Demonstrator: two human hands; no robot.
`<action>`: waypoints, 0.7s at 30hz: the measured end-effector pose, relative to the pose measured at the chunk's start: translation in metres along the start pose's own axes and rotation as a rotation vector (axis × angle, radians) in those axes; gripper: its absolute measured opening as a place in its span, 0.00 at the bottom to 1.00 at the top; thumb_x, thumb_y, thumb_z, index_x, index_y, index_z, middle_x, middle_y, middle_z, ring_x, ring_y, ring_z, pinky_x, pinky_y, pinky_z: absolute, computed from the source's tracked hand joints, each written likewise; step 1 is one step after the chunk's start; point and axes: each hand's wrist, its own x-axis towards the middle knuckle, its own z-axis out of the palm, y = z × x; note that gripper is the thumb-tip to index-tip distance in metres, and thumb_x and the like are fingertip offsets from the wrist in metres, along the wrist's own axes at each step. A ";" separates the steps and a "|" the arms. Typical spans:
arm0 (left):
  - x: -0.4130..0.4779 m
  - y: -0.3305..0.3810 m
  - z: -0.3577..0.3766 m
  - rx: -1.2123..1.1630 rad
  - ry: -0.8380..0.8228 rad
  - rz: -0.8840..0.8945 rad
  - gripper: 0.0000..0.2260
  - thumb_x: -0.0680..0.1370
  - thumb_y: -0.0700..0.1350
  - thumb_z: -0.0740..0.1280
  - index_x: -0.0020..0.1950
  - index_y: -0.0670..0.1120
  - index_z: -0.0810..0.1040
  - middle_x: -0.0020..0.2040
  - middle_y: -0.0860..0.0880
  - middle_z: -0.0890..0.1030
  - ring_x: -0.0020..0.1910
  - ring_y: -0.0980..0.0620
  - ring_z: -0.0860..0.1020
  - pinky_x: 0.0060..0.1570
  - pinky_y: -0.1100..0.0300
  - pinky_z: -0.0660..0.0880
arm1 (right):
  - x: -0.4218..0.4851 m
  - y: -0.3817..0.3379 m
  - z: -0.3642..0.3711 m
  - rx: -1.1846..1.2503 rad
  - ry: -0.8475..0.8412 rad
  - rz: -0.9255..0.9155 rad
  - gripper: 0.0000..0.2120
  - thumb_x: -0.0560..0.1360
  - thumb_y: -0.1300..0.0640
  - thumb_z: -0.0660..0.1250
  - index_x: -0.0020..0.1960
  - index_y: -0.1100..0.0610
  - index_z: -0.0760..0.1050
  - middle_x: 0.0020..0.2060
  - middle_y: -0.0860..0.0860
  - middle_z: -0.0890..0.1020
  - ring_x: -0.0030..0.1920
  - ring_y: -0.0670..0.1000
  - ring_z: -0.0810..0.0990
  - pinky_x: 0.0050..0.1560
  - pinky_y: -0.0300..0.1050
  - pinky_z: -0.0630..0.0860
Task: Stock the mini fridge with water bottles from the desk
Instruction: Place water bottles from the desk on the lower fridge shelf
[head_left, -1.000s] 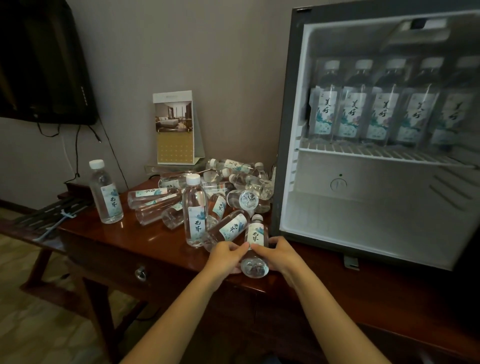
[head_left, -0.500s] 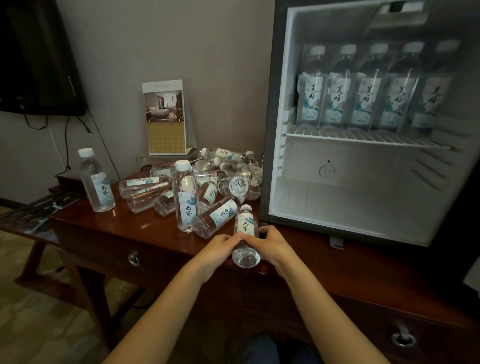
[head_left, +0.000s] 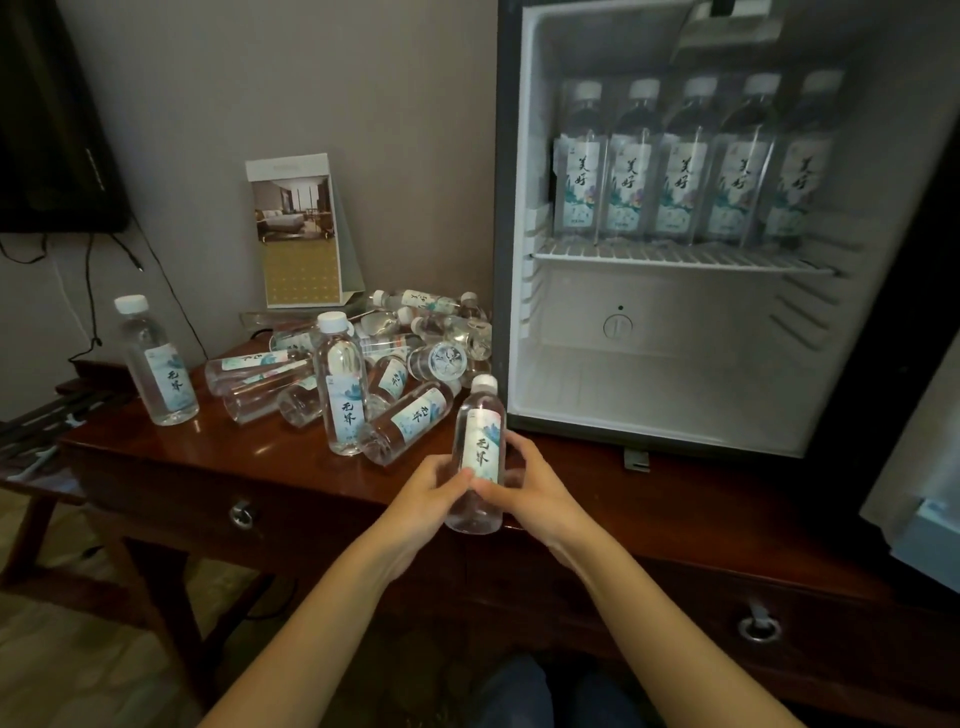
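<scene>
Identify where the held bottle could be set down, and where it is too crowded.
Free: the fridge floor below the wire shelf; the desk strip along the fridge front, right of the right hand. Crowded: the shelf, lined with five upright bottles; the desk left of the fridge, heaped with lying bottles.

Both bare forearms stretch forward and angle in toward each other until the hands nearly meet. The left hand (head_left: 434, 491) curls round one side of a water bottle (head_left: 480, 441), and the right hand (head_left: 537, 493) wraps the other side. Both thumbs lie across the bottle's front, tips nearly touching, and the wrists are straight.
</scene>
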 end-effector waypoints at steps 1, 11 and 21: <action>-0.003 0.000 0.003 0.008 -0.010 0.047 0.13 0.79 0.45 0.63 0.62 0.46 0.69 0.57 0.49 0.77 0.54 0.55 0.78 0.49 0.63 0.76 | -0.004 0.003 -0.004 0.022 -0.004 -0.040 0.35 0.72 0.62 0.70 0.72 0.46 0.57 0.55 0.53 0.78 0.52 0.48 0.80 0.42 0.38 0.80; 0.017 0.018 0.063 -0.024 -0.052 0.279 0.18 0.78 0.38 0.63 0.64 0.53 0.64 0.62 0.55 0.73 0.61 0.59 0.74 0.59 0.55 0.75 | -0.001 0.006 -0.054 -0.085 0.211 -0.361 0.38 0.74 0.63 0.67 0.65 0.29 0.51 0.68 0.48 0.70 0.64 0.47 0.73 0.57 0.40 0.77; 0.101 0.038 0.120 0.047 -0.039 0.356 0.19 0.79 0.38 0.62 0.64 0.53 0.61 0.61 0.55 0.72 0.57 0.63 0.74 0.48 0.73 0.73 | 0.055 -0.004 -0.123 -0.129 0.308 -0.351 0.39 0.76 0.66 0.64 0.72 0.37 0.45 0.70 0.45 0.65 0.55 0.36 0.73 0.48 0.26 0.74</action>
